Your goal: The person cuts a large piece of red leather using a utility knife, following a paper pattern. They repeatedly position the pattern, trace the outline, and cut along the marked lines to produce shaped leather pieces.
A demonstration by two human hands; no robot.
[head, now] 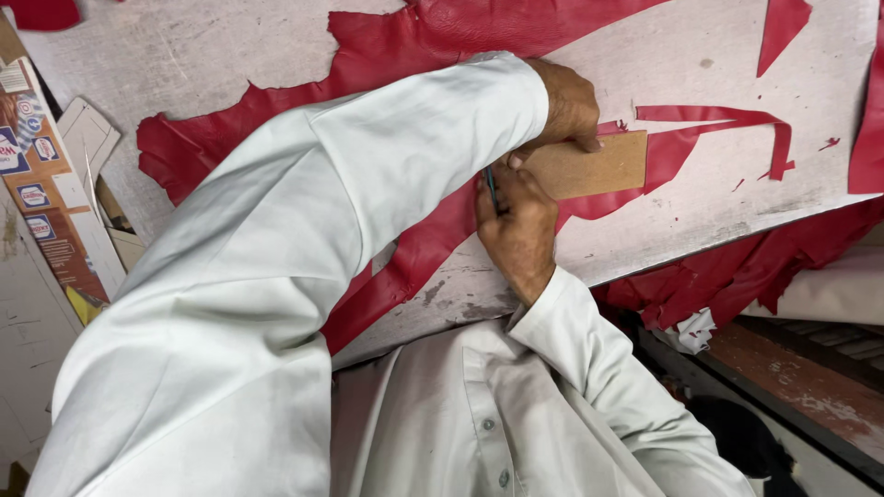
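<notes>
A large piece of red leather lies spread on a worn white cutting board. On it rests a brown cardboard template, rectangular in shape. My left hand presses down on the template's upper left edge. My right hand grips a thin dark cutting tool, its tip at the template's left edge. My white sleeves cover much of the leather's left part.
Cut red leather strips lie to the right of the template. More red leather hangs over the board's front edge. Cardboard boxes stand at the left. A white sheet lies at the lower right.
</notes>
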